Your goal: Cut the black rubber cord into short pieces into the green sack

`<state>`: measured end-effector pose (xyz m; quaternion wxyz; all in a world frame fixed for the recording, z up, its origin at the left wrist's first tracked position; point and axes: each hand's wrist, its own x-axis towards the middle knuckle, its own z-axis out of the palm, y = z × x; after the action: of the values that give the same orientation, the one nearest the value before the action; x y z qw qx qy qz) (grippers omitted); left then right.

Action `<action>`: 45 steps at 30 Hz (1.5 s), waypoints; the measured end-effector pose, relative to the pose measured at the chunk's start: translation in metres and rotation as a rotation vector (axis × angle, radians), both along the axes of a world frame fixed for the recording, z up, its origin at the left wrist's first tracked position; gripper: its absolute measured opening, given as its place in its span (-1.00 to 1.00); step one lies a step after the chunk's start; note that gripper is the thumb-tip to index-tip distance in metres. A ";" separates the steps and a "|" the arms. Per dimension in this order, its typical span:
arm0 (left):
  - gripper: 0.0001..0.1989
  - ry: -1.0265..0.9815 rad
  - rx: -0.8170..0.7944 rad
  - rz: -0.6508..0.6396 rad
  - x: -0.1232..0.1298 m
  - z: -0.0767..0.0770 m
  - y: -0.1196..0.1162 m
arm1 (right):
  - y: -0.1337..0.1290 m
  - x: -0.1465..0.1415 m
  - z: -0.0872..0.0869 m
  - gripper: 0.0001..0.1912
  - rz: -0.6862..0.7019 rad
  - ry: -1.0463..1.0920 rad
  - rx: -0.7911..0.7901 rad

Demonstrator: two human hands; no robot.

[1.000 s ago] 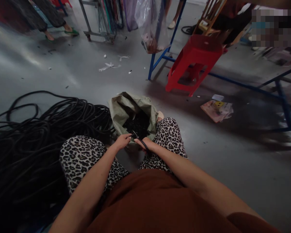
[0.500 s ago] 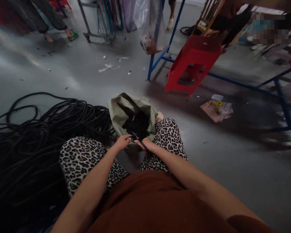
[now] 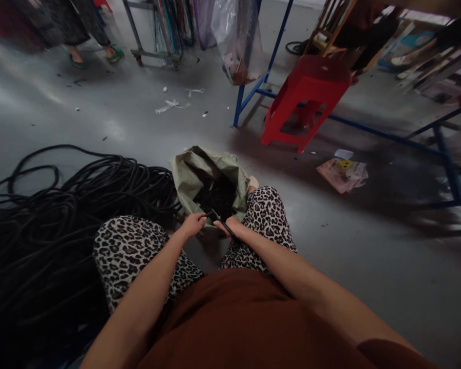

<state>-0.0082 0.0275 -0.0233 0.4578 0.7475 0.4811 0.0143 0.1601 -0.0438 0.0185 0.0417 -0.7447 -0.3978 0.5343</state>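
I sit on the floor with my knees apart in leopard-print trousers. Between them stands an open pale green sack (image 3: 194, 171) holding black cut pieces (image 3: 218, 197). My right hand (image 3: 230, 227) grips dark scissors (image 3: 219, 221) whose blades point up and left over the sack's near rim. My left hand (image 3: 194, 223) is beside them, its fingers pinched on a thin black cord end at the blades. The two hands almost touch.
A big heap of black cord (image 3: 54, 225) lies on the grey floor to my left. Beyond the sack are a red plastic stool (image 3: 307, 97), a blue metal frame (image 3: 253, 87), a hanging clear bag (image 3: 238, 41) and papers (image 3: 343, 174). Another person's feet in green sandals (image 3: 111, 51) stand at the far left.
Almost nothing has moved; my hands stay at the sack's rim. The view shifted slightly and the feet at the far left stepped a little.
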 end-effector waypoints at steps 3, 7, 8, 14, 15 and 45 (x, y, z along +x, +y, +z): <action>-0.72 -0.018 0.006 0.027 -0.001 0.002 0.001 | 0.000 0.001 0.003 -0.45 -0.032 0.036 -0.016; -0.72 -0.042 0.006 0.080 -0.002 0.004 0.003 | -0.001 0.002 0.001 -0.38 -0.086 0.060 -0.056; -0.72 -0.046 0.012 0.088 -0.002 0.005 0.003 | -0.001 0.002 0.000 -0.36 -0.079 0.068 -0.061; -0.74 -0.038 0.065 0.099 -0.002 0.010 0.007 | -0.004 0.001 -0.008 -0.29 -0.004 0.122 -0.073; -0.74 -0.038 0.070 0.097 -0.002 0.010 0.007 | -0.004 0.001 -0.008 -0.29 0.006 0.140 -0.069; -0.61 -0.019 0.009 -0.002 0.004 0.015 -0.002 | -0.006 0.001 -0.002 -0.29 0.087 0.184 -0.071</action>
<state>-0.0042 0.0257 -0.0080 0.4590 0.7500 0.4758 0.0233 0.1607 -0.0500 0.0167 0.0283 -0.6753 -0.4051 0.6156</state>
